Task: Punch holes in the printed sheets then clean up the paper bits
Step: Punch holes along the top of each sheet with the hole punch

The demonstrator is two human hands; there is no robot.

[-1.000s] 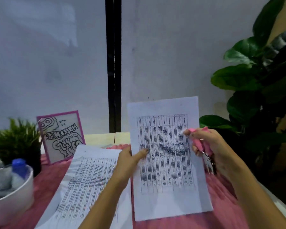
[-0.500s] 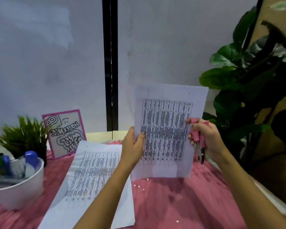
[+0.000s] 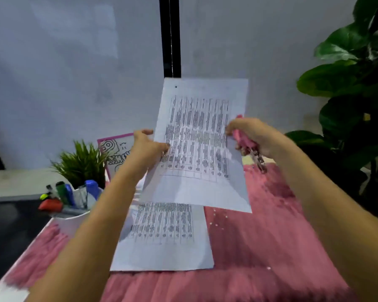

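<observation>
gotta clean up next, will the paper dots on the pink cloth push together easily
The paper bits look tiny and light, so a swipe would probably scatter them. The pink cloth looks fuzzy, so they may snag rather than slide; dabbing is likely surer.

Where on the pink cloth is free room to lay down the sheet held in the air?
Bare cloth lies right of the lying sheet, with only a few paper bits on it, and in a strip in front of that sheet. The back left is crowded: marker tub, small plant, drawing card.
</observation>
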